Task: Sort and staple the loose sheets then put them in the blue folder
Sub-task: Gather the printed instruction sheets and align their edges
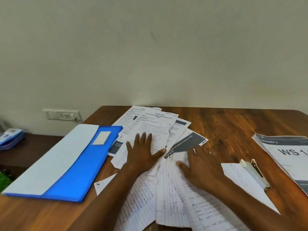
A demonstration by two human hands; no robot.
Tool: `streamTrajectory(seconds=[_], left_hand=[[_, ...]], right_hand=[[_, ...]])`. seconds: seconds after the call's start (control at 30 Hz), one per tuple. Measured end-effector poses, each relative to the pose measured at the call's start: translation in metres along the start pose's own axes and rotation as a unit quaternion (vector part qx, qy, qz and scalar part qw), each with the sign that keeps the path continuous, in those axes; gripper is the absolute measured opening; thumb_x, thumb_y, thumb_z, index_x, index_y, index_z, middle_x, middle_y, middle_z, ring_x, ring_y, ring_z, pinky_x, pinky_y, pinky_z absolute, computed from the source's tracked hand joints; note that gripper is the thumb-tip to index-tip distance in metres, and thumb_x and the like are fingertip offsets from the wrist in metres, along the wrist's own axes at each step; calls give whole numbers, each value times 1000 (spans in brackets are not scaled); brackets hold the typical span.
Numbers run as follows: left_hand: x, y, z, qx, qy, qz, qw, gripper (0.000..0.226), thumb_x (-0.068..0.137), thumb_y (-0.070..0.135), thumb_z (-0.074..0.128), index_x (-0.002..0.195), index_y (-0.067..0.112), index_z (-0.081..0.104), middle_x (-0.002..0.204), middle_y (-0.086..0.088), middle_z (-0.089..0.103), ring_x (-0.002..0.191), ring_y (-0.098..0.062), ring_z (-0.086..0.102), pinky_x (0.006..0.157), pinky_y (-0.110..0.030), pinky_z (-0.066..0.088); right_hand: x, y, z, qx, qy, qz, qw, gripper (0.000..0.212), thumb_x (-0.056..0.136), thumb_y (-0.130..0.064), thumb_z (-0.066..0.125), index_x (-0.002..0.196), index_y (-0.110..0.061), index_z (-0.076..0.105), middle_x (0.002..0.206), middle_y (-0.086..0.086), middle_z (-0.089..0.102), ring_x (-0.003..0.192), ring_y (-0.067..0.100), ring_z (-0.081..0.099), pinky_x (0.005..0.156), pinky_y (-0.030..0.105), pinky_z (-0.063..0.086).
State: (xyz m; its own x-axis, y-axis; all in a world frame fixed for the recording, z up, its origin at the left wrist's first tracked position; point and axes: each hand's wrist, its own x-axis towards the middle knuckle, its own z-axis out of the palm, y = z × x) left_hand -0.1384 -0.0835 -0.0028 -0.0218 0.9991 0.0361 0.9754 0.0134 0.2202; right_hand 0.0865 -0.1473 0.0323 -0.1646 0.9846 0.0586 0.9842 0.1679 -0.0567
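A fanned heap of loose sheets (160,129), printed and handwritten, covers the middle of the wooden table (225,124). My left hand (141,150) lies flat on the heap with fingers spread. My right hand (201,165) rests on the sheets just to the right, fingers spread over a page with a dark band. The blue folder (80,164) lies closed at the left with a white sheet (50,159) on top of it. A silver stapler (255,174) sits on a sheet at the right, apart from both hands.
A stack of printed papers marked "WS" (290,154) lies at the table's right edge. A wall socket (62,115) is behind the table's left corner. A lower dark surface at far left carries a blue object (10,137).
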Motion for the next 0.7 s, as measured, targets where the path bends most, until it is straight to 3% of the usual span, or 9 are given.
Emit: streamTrajectory(seconds=[0.1,0.2,0.3,0.4,0.47,0.57,0.7], left_hand=[[-3,3,0,9,-24,1,1000,101,85,93,17,165,33,6,175,2,-3,162,-25,-5,126,-66,-1],[-11,9,-12,10,-43,18,999,91,89,87,29,163,34,20,174,2,15,160,-26,15,127,-61,14],[-19,15,-41,21,-86,40,995,67,95,73,48,149,33,49,154,4,52,138,-22,50,116,-46,41],[-12,11,-64,-8,-68,38,997,46,97,58,59,134,30,64,134,5,67,117,-16,62,104,-38,52],[1,3,-70,-26,-8,14,1000,48,97,56,63,137,30,61,137,4,65,120,-17,62,105,-39,51],[32,-20,-63,-37,75,-49,995,75,91,63,65,153,25,44,151,-2,54,135,-25,53,109,-45,48],[66,-48,-41,-60,47,-149,986,102,86,77,59,159,15,26,161,-14,40,147,-37,38,117,-56,36]], right_hand=[[39,-6,2,59,26,-59,996,57,104,-61,37,144,-23,49,151,1,53,137,24,50,112,45,42],[69,-13,6,107,-10,-86,990,79,100,-70,15,161,-24,32,171,1,27,156,24,29,126,50,26],[89,-16,12,142,-33,-86,986,85,95,-77,11,166,-30,18,174,-7,12,161,18,14,131,48,10],[96,-15,23,127,-45,-103,986,87,93,-81,12,165,-33,19,174,-7,11,161,17,11,130,49,7],[93,-14,32,90,-34,-120,988,88,93,-83,10,164,-33,23,174,-4,14,161,19,14,130,51,9],[79,-15,37,59,-12,-116,991,87,94,-85,12,162,-34,27,173,-5,19,159,18,20,129,50,15],[60,-10,37,26,31,-125,991,83,97,-84,18,159,-33,39,166,-5,37,152,18,36,124,47,23]])
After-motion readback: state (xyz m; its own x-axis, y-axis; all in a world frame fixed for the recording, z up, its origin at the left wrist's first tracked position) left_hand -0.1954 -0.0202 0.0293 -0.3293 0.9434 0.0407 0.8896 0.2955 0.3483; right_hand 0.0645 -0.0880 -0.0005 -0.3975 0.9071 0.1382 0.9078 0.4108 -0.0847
